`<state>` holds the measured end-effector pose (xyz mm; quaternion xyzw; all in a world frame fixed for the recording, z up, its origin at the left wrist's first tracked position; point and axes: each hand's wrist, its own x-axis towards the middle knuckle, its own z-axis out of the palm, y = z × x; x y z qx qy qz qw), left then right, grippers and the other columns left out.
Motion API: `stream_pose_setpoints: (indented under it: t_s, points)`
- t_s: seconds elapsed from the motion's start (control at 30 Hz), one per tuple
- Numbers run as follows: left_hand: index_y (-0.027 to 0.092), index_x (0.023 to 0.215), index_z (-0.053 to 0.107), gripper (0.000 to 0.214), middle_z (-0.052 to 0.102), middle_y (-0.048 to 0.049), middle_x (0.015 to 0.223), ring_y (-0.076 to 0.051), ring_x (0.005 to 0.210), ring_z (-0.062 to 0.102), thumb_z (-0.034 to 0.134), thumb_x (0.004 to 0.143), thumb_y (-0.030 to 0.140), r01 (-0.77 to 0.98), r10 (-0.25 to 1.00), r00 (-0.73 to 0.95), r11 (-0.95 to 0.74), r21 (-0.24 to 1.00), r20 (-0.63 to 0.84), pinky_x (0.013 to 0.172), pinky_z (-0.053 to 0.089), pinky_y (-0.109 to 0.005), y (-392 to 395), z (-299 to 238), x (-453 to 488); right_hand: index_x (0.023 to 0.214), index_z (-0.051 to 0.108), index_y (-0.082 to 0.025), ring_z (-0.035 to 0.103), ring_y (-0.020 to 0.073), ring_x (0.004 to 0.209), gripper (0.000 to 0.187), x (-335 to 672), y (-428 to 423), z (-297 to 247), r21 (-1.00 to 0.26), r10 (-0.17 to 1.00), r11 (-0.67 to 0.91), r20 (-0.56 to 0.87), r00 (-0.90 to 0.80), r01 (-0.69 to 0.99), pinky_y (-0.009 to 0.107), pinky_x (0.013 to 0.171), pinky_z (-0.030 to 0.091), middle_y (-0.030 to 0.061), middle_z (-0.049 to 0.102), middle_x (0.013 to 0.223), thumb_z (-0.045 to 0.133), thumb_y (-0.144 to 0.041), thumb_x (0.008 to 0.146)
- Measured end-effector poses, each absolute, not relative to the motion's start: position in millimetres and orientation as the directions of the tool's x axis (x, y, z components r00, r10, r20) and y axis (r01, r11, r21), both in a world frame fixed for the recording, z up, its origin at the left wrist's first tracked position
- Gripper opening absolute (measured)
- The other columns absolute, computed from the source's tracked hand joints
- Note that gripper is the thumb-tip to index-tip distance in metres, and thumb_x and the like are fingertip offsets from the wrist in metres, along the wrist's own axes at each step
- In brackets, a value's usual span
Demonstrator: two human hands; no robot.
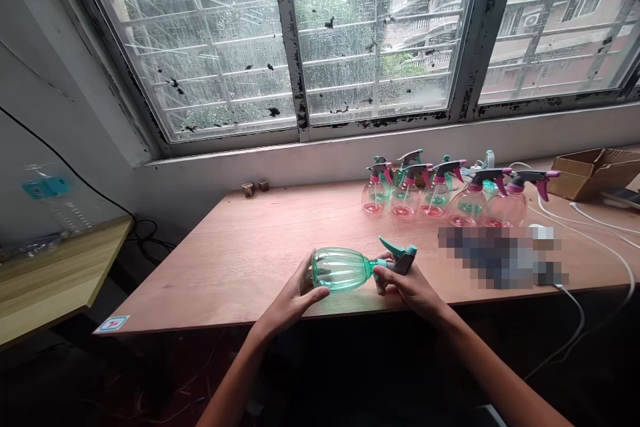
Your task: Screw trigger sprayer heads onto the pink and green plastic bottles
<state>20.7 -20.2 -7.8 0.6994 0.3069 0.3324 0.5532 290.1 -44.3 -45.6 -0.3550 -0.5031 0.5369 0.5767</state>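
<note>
A clear green spray bottle (345, 270) lies sideways in the air over the table's front edge, held between both hands. My left hand (299, 290) cups its base, thumb below and fingers behind. Around the neck and the grey and teal spray head (400, 260) my right hand (407, 287) is closed, with the thumb on the near side. The teal trigger points up. The bottle looks empty. Some fingertips of both hands are hidden behind it.
Several pink spray bottles (405, 200) stand upright at the back right, with green ones behind them. A cardboard box (595, 170) and white cables (610, 250) lie further right. Two small brown pieces (249, 189) sit by the wall. A blurred patch (500, 257) covers something on the wooden table (225, 260).
</note>
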Motion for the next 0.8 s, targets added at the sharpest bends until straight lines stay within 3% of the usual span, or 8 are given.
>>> stream_pose_setpoints:
  t_s: [0.07,0.17,0.33,0.47,0.57,0.67,0.8]
  points:
    - [0.029,0.156,0.018,0.085,0.035,-0.0122,0.157,-0.033,0.14,0.041,0.069,0.088,0.034,0.07,0.792,0.597,-0.207,0.976,0.125,0.116,0.035,-0.05,-18.6,-8.1,20.0,0.096,0.058,-0.021,0.059,0.0168,0.056,0.035,290.0,-45.0,-44.7,-0.951,0.977,0.169,0.197,-0.086,-0.257,0.032,0.059,0.045,-0.0017,0.064,0.063,0.077,-0.046,0.08]
    - [0.032,0.156,0.012,0.093,0.037,-0.0122,0.155,-0.031,0.134,0.048,0.072,0.086,0.029,0.064,0.787,0.599,-0.233,0.97,0.149,0.115,0.036,-0.049,-17.5,-10.4,19.4,0.092,0.058,-0.021,0.058,0.0168,0.055,0.036,289.2,-45.0,-43.9,-0.951,0.979,0.163,0.189,-0.075,-0.264,0.032,0.058,0.045,-0.0015,0.064,0.063,0.078,-0.048,0.079]
    - [0.036,0.156,0.003,0.101,0.028,-0.0109,0.16,-0.031,0.141,0.04,0.074,0.084,0.028,0.058,0.796,0.587,-0.228,0.972,0.152,0.118,0.031,-0.05,-20.1,-10.1,20.6,0.096,0.06,-0.021,0.058,0.0168,0.055,0.041,288.9,-44.5,-43.8,-0.957,0.981,0.153,0.177,-0.08,-0.247,0.032,0.058,0.045,-0.0019,0.063,0.062,0.08,-0.05,0.075]
    - [0.03,0.156,0.019,0.081,0.039,-0.0118,0.154,-0.034,0.14,0.04,0.066,0.09,0.033,0.063,0.8,0.584,-0.213,0.975,0.137,0.116,0.032,-0.053,-18.9,-7.8,21.0,0.096,0.062,-0.022,0.058,0.0163,0.054,0.039,289.2,-44.3,-44.4,-0.961,0.98,0.157,0.181,-0.087,-0.23,0.032,0.058,0.044,-0.0024,0.062,0.062,0.08,-0.05,0.075]
    - [0.032,0.155,0.02,0.085,0.047,-0.0108,0.148,-0.033,0.136,0.045,0.07,0.087,0.03,0.054,0.794,0.589,-0.226,0.973,0.152,0.115,0.034,-0.052,-16.5,-9.6,20.6,0.096,0.062,-0.022,0.057,0.016,0.054,0.037,289.3,-44.0,-45.2,-0.959,0.98,0.159,0.183,-0.084,-0.233,0.032,0.058,0.044,-0.0027,0.062,0.061,0.079,-0.048,0.077]
    - [0.036,0.156,0.008,0.098,0.044,-0.0104,0.15,-0.031,0.137,0.045,0.074,0.084,0.026,0.013,0.788,0.594,-0.21,0.978,0.161,0.115,0.035,-0.05,-16.5,-11.9,21.3,0.096,0.061,-0.022,0.057,0.0153,0.054,0.036,289.4,-43.5,-46.3,-0.957,0.979,0.163,0.187,-0.079,-0.24,0.031,0.056,0.044,-0.0028,0.062,0.062,0.079,-0.047,0.077]
    - [0.037,0.156,0.003,0.1,0.032,-0.0111,0.159,-0.031,0.139,0.043,0.073,0.085,0.028,-0.022,0.783,0.602,-0.178,0.984,0.156,0.116,0.033,-0.05,-18.7,-10.2,22.7,0.097,0.06,-0.022,0.058,0.0156,0.054,0.034,289.8,-43.0,-47.7,-0.953,0.978,0.167,0.193,-0.079,-0.253,0.031,0.056,0.045,-0.0021,0.064,0.063,0.078,-0.045,0.079]
